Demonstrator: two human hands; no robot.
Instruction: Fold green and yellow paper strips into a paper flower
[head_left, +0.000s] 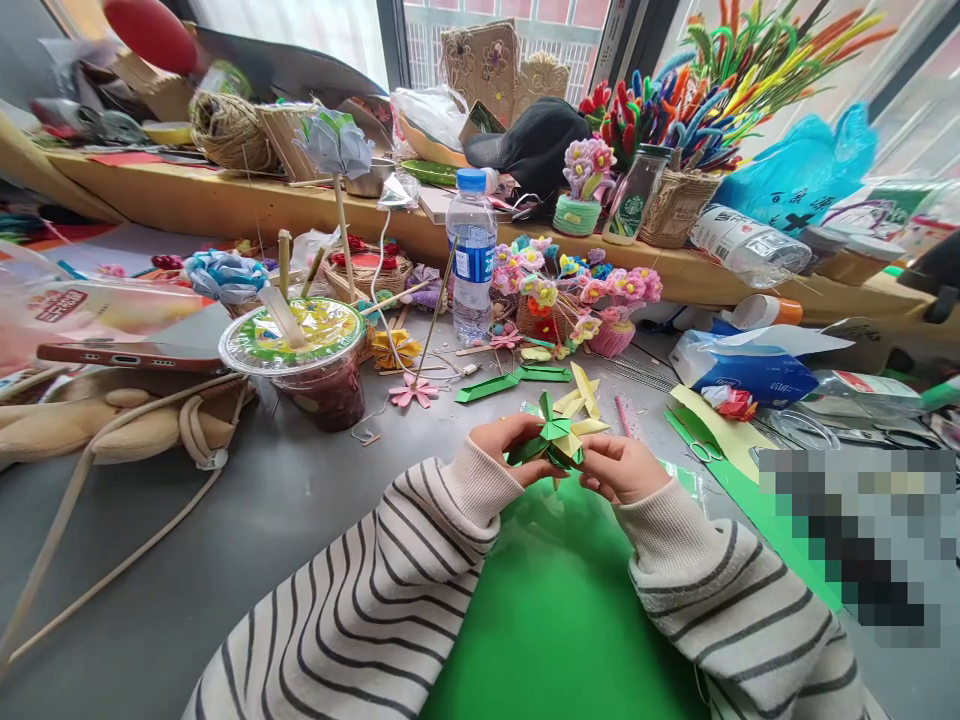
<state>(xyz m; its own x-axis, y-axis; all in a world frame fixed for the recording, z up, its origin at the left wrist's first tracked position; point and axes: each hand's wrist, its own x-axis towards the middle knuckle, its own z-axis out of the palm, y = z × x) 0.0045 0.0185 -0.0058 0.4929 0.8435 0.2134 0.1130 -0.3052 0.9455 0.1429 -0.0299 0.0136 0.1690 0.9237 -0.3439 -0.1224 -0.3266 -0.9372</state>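
Between my two hands is a folded green paper flower (556, 430) with some pale yellow petals, held above a green sheet (577, 600). My left hand (510, 445) pinches the green petals on its left side. The fingers of my right hand (619, 465) close on its lower right edge, by a yellow petal. Just behind it lies a yellow folded paper piece (587, 392). Farther back to the left are folded green paper strips (514, 383) and a pink paper flower (414, 392). My fingers hide part of the green flower's underside.
A lidded drink cup (322, 385) stands on the left, close to a phone (142, 352). Behind my hands are a water bottle (472, 265) and pink fuzzy flowers (619, 290). Green-handled scissors (705, 450) lie on the right, near a blue tissue pack (742, 365). A crowded wooden ledge (420, 225) runs along the back.
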